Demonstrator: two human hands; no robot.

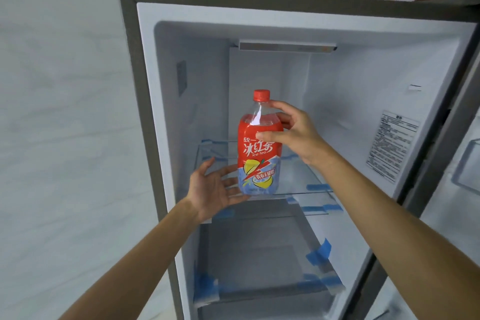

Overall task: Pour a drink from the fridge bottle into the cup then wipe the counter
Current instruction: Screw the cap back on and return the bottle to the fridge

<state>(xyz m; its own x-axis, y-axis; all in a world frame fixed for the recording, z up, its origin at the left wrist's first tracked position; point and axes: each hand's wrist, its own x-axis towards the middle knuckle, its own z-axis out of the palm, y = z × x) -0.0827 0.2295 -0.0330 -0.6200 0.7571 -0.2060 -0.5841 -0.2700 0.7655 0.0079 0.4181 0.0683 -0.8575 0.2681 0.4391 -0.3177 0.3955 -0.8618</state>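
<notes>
So I've got the fridge (pixel 145 112) open and my right hand (pixel 293 135) is wrapped around the upper part of the ice tea bottle (pixel 259 153), thumb in front, fingers behind, a proper clenched grip on it. It's upright, red cap (pixel 261 95) on, right at the front edge of the glass shelf (pixel 306 184); can't tell if it's resting there or lifted. My left hand (pixel 218 187) is open, palm cupped just beside the base, touching or nearly so, I guess to catch the weight since it looks full. No cup or table in view, so pouring hasn't started.
</notes>
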